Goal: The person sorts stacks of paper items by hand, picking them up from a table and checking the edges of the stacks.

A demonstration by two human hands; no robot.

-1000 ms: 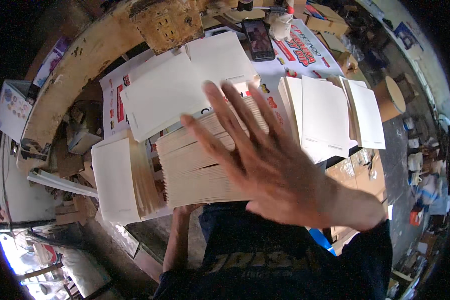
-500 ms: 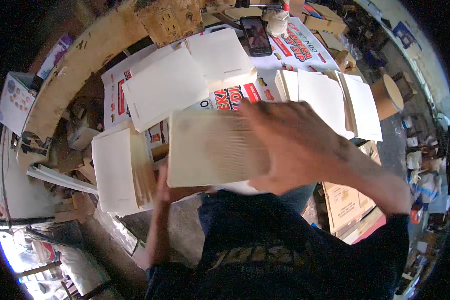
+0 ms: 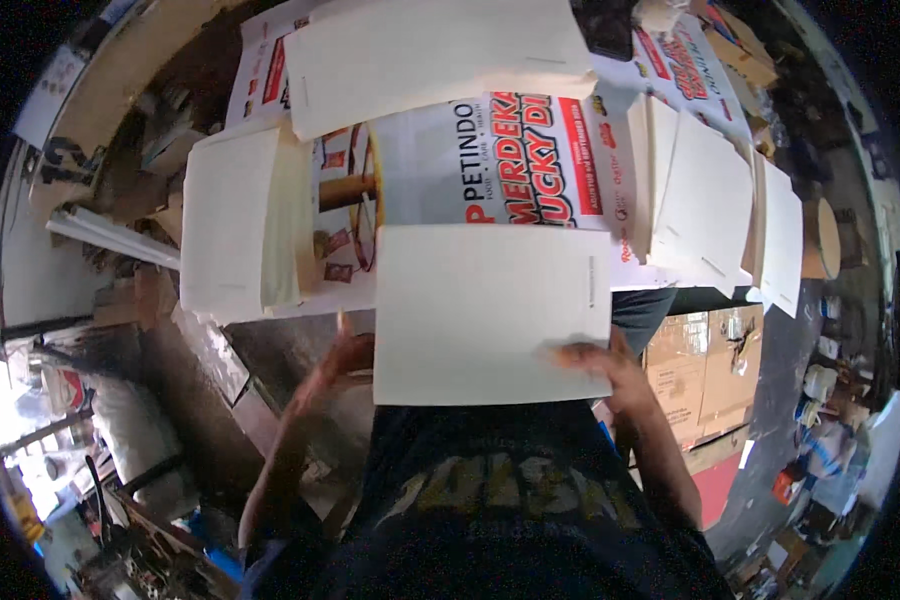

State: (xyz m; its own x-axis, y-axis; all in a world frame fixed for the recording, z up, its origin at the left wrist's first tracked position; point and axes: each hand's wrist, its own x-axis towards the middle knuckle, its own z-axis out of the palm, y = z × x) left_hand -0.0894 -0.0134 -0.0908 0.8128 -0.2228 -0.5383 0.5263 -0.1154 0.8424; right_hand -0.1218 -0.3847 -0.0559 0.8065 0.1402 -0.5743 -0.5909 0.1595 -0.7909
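Note:
A thick stack of white paper sheets (image 3: 485, 310) is upright in front of my chest, its broad face showing and a small dark mark near its right edge. My right hand (image 3: 615, 375) grips the lower right side, thumb across the face and the other fingers mostly hidden behind. At the left edge, my left hand (image 3: 345, 352) supports the stack with its thumb raised apart; its fingertips run out of sight behind the paper.
A printed banner sheet (image 3: 420, 180) covers the table. More paper stacks lie at the left (image 3: 225, 225), along the far side (image 3: 440, 60) and at the right (image 3: 705, 200). Cardboard boxes (image 3: 700, 375) stand below on the right. A dark phone (image 3: 607, 28) lies at the far edge.
The stack has turned from showing its layered sheet edges to showing its flat face. My right hand has come off its top and right and now holds its lower right side. The view has shifted.

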